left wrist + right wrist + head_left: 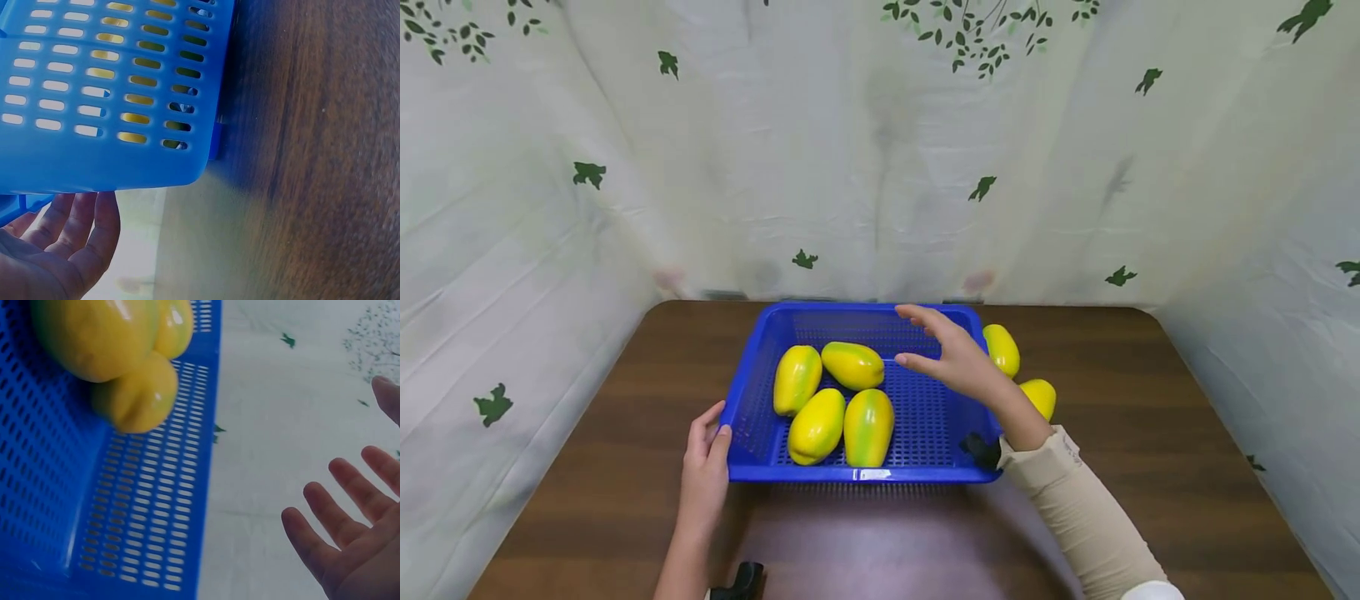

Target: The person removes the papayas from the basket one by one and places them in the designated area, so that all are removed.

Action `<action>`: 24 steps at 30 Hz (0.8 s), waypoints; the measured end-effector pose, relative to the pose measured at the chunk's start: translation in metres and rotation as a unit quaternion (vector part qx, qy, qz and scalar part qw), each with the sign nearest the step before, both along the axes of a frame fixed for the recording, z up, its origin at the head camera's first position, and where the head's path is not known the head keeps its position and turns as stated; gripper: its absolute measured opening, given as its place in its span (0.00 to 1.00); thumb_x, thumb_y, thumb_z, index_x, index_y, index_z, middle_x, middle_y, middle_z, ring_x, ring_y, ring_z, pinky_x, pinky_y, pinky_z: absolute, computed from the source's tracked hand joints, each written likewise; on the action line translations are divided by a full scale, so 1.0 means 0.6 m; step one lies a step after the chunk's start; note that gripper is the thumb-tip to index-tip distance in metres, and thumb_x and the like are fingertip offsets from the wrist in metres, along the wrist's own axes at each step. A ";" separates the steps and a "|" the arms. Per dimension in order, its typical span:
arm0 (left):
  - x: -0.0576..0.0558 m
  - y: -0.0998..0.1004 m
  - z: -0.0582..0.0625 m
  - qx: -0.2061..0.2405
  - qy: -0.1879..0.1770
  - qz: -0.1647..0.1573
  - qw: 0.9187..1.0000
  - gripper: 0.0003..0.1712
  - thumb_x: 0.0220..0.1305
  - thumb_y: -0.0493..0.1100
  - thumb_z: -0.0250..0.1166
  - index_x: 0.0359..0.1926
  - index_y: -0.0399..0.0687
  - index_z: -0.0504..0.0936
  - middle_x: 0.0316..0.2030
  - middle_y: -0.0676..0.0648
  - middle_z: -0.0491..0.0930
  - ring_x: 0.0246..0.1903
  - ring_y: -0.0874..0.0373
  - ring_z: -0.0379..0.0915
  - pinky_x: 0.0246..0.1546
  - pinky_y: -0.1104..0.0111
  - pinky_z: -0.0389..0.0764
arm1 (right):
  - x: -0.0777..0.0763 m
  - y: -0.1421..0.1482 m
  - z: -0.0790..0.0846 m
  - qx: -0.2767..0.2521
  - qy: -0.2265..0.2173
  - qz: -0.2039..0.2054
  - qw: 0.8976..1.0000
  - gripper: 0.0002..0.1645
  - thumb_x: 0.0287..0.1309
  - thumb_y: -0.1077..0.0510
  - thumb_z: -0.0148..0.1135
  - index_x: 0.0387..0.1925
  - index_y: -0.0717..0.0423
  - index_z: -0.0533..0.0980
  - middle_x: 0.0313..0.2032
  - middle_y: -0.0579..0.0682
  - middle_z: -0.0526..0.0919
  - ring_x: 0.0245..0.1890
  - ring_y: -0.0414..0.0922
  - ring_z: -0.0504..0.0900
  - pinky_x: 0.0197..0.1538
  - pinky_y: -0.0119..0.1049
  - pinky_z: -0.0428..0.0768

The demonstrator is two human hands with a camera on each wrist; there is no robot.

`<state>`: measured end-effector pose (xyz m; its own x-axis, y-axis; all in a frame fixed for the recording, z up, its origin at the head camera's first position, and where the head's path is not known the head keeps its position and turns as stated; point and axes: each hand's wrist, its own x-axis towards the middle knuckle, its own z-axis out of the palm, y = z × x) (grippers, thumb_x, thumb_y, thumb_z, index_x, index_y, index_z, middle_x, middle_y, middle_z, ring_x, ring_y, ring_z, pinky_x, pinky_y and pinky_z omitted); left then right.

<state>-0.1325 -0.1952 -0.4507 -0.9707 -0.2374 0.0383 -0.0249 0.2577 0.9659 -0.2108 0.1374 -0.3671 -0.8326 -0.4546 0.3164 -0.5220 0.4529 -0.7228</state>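
A blue plastic basket [865, 474] with slotted walls sits on the table, and several glossy yellow-green mangoes [868, 427] lie in its left and middle part. My left hand [705, 467] holds the basket's left side near the front corner; in the left wrist view the fingers [103, 231] bend up against its rim. Over the right part of the basket hovers my right hand [955, 354], thumb and fingers spread with nothing between them. In the right wrist view this hand [356, 544] shows with fingers apart, away from the basket wall [147, 506].
Two more mangoes, one farther back [1002, 350] and one nearer [1040, 397], lie on the brown wooden table [1150, 433] right of the basket, partly hidden by it and my right arm. A pale curtain [865, 167] with leaf prints hangs around the table.
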 end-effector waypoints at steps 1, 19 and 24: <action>0.002 0.000 0.001 0.000 -0.002 0.000 1.000 0.23 0.70 0.46 0.42 0.63 0.47 0.58 0.51 0.39 0.68 0.41 0.60 0.67 0.37 0.79 0.69 | -0.003 -0.004 -0.006 0.006 -0.007 0.006 1.000 0.38 0.54 0.48 0.61 0.64 0.50 0.59 0.61 0.48 0.63 0.58 0.48 0.63 0.58 0.45 0.61; 0.003 0.003 0.003 0.011 0.004 0.005 1.000 0.22 0.70 0.45 0.42 0.62 0.46 0.60 0.49 0.39 0.69 0.40 0.60 0.67 0.36 0.79 0.69 | -0.035 -0.045 -0.066 0.050 -0.192 0.121 0.973 0.39 0.51 0.53 0.64 0.63 0.53 0.59 0.61 0.50 0.62 0.58 0.54 0.63 0.56 0.50 0.63; 0.006 0.001 0.006 0.011 -0.002 0.002 1.000 0.23 0.70 0.46 0.42 0.63 0.47 0.59 0.50 0.39 0.69 0.41 0.57 0.67 0.36 0.77 0.69 | -0.037 -0.051 -0.074 0.084 -0.211 0.132 0.965 0.39 0.49 0.50 0.65 0.62 0.50 0.61 0.61 0.48 0.63 0.57 0.52 0.64 0.53 0.45 0.67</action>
<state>-0.1292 -0.1946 -0.4470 -0.9697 -0.2424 0.0301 -0.0292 0.2372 0.9710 -0.2332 0.1065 -0.4113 -0.7190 -0.6843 -0.1217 -0.3109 0.4733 -0.8242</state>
